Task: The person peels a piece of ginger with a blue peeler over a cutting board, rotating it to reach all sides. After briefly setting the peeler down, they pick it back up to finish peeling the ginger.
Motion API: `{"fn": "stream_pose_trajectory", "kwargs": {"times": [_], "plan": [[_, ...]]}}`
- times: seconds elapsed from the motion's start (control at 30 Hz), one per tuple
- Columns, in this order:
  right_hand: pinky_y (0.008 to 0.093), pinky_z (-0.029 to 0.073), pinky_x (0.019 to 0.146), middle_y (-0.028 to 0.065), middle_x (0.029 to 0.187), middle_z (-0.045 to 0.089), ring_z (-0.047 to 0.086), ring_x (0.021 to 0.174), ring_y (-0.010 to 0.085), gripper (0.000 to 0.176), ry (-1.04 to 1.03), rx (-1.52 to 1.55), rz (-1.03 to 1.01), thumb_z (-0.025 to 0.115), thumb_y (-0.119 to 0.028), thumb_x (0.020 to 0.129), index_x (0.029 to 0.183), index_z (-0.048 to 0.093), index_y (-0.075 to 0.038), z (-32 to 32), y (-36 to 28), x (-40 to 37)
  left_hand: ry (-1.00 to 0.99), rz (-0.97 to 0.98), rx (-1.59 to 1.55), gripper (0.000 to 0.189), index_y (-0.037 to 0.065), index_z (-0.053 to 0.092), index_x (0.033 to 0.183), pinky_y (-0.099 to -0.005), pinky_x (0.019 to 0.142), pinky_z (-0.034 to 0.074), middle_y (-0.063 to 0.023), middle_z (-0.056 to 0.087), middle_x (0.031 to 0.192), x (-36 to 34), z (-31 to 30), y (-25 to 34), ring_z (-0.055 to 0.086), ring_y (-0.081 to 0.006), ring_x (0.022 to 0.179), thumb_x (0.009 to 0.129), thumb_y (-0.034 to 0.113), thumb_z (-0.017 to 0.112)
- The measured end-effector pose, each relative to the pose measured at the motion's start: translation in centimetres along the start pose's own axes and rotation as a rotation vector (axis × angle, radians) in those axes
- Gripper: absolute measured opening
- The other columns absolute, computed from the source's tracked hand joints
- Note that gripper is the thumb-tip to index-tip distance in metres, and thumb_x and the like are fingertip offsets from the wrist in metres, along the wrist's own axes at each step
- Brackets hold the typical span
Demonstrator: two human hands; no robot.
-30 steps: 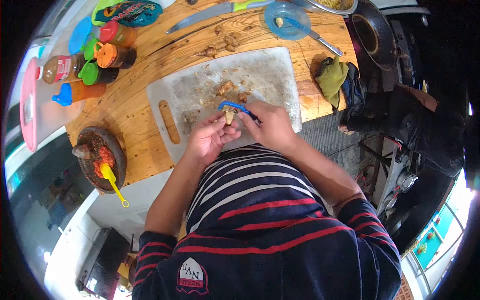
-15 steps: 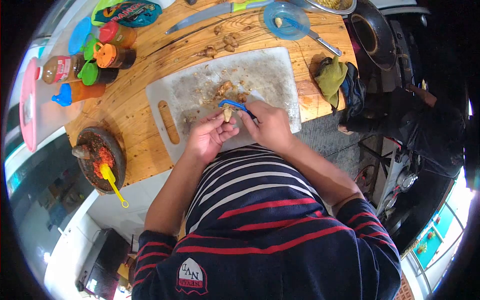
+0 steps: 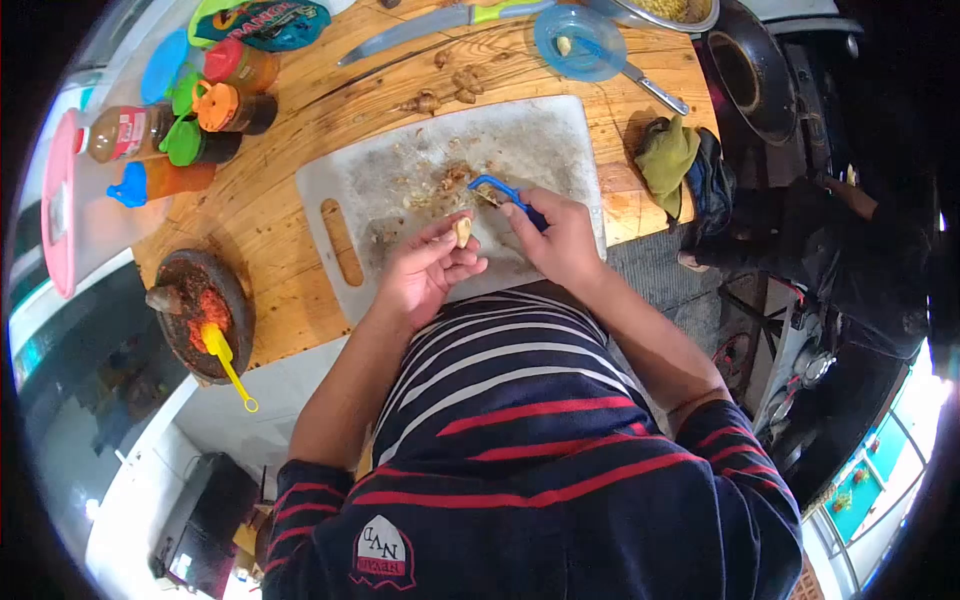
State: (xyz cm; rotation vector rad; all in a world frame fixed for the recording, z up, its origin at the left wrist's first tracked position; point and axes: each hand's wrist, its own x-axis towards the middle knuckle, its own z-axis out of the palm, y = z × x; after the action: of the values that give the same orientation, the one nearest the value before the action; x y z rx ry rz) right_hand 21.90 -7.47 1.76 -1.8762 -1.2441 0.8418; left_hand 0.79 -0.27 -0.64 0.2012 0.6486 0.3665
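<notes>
Small pale root piece [image 3: 461, 230], frame center, pinched upright in the fingertips of your left hand [image 3: 422, 272]. Looks like it could slip: small piece, maybe damp, thin grip. Your fingertips sit right around it, so a peeler stroke that skids could nick them. Blade may also bite too deep on the uneven surface. Your right hand [image 3: 562, 240] is closed around the blue peeler [image 3: 505, 188], its head just above and right of the piece, not touching. So the piece lies left of your right hand, at the top of your left, over the board [image 3: 540, 130]. Scraps [image 3: 455, 178] lie beyond; a dropped piece could land among them. Knife [image 3: 415, 36], upper frame, well apart.
</notes>
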Motion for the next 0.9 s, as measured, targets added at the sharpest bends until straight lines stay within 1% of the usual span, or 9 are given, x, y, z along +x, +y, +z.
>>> {"fn": "stream_pose_trajectory", "kwargs": {"times": [0.03, 0.1, 0.2, 0.43, 0.5, 0.53, 0.73, 0.83, 0.9], "plan": [[0.0417, 0.051, 0.058, 0.0182, 0.077, 0.066, 0.066, 0.064, 0.0347, 0.02, 0.003, -0.002, 0.001, 0.071, -0.021, 0.091, 0.095, 0.071, -0.002, 0.0, -0.1, -0.2, -0.003, -0.002, 0.001, 0.04, -0.001, 0.055, 0.136, -0.0404, 0.091, 0.06, -0.0127, 0.071, 0.103, 0.0, 0.1, 0.0, 0.072, -0.0196, 0.087, 0.098, 0.012, 0.061], [0.0408, 0.052, 0.058, 0.0183, 0.075, 0.066, 0.067, 0.063, 0.0334, 0.021, -0.074, 0.031, 0.087, 0.072, -0.022, 0.091, 0.094, 0.071, -0.001, 0.0, 0.0, -0.5, 0.102, 0.112, 0.27, 0.039, 0.0, 0.055, 0.135, -0.0411, 0.092, 0.059, -0.0125, 0.068, 0.107, -0.1, 0.5, -0.4, 0.071, -0.0218, 0.091, 0.097, 0.008, 0.062], [0.0412, 0.051, 0.059, 0.0184, 0.074, 0.066, 0.066, 0.063, 0.0341, 0.021, -0.079, 0.047, 0.029, 0.072, -0.022, 0.09, 0.094, 0.072, -0.002, 0.0, -0.5, -0.6, 0.093, 0.122, 0.362, 0.038, 0.001, 0.055, 0.133, -0.0416, 0.092, 0.059, -0.0128, 0.065, 0.11, -0.2, 0.3, -0.6, 0.07, -0.0238, 0.093, 0.097, 0.005, 0.063], [0.0435, 0.051, 0.059, 0.019, 0.074, 0.066, 0.064, 0.063, 0.0373, 0.019, -0.107, 0.051, -0.061, 0.07, -0.022, 0.09, 0.094, 0.073, -0.003, -0.2, -1.7, -0.7, 0.112, 0.164, 0.364, 0.035, 0.001, 0.055, 0.131, -0.0393, 0.087, 0.061, -0.0116, 0.067, 0.107, 0.1, 0.4, -0.9, 0.07, -0.0243, 0.094, 0.096, 0.003, 0.063], [0.0374, 0.048, 0.055, 0.0176, 0.073, 0.064, 0.063, 0.06, 0.0299, 0.018, -0.114, 0.006, -0.123, 0.073, -0.018, 0.09, 0.094, 0.071, 0.0, -0.1, -1.6, -0.7, 0.103, 0.211, 0.43, 0.037, 0.002, 0.055, 0.132, -0.0379, 0.085, 0.061, -0.0106, 0.067, 0.104, 0.1, 1.1, -0.7, 0.07, -0.0241, 0.095, 0.096, 0.002, 0.063], [0.0374, 0.048, 0.055, 0.0176, 0.073, 0.064, 0.063, 0.06, 0.0299, 0.018, -0.113, 0.005, -0.122, 0.073, -0.018, 0.09, 0.094, 0.071, 0.0, -0.1, -1.7, -0.6, 0.102, 0.211, 0.43, 0.037, 0.002, 0.055, 0.132, -0.0379, 0.085, 0.061, -0.0106, 0.067, 0.104, 0.2, 1.3, -0.7, 0.07, -0.0241, 0.095, 0.096, 0.002, 0.063], [0.04, 0.05, 0.055, 0.0163, 0.072, 0.064, 0.064, 0.062, 0.0334, 0.017, -0.117, -0.064, -0.192, 0.074, -0.018, 0.088, 0.092, 0.071, -0.002, 0.3, -1.7, -0.8, 0.13, 0.211, 0.476, 0.032, 0.0, 0.058, 0.129, -0.0366, 0.086, 0.061, -0.0103, 0.068, 0.104, 0.2, 0.7, -0.9, 0.069, -0.0193, 0.089, 0.097, 0.002, 0.061], [0.046, 0.052, 0.059, 0.0161, 0.08, 0.066, 0.065, 0.068, 0.0377, 0.017, -0.099, -0.118, -0.301, 0.07, -0.02, 0.089, 0.094, 0.068, -0.004, 0.5, -1.0, -0.8, 0.116, 0.196, 0.411, 0.03, -0.002, 0.058, 0.128, -0.0372, 0.086, 0.061, -0.0106, 0.068, 0.104, 0.2, 0.5, -1.0, 0.068, -0.0178, 0.087, 0.098, 0.003, 0.06], [0.0453, 0.052, 0.057, 0.0148, 0.08, 0.065, 0.066, 0.069, 0.0367, 0.017, -0.022, -0.298, -0.328, 0.07, -0.02, 0.088, 0.094, 0.066, -0.004, 0.7, -0.7, -0.5, 0.042, 0.157, 0.375, 0.031, -0.003, 0.058, 0.128, -0.0381, 0.087, 0.061, -0.0112, 0.068, 0.104, 0.2, 0.0, -0.9, 0.068, -0.0187, 0.089, 0.098, 0.005, 0.061]]}}
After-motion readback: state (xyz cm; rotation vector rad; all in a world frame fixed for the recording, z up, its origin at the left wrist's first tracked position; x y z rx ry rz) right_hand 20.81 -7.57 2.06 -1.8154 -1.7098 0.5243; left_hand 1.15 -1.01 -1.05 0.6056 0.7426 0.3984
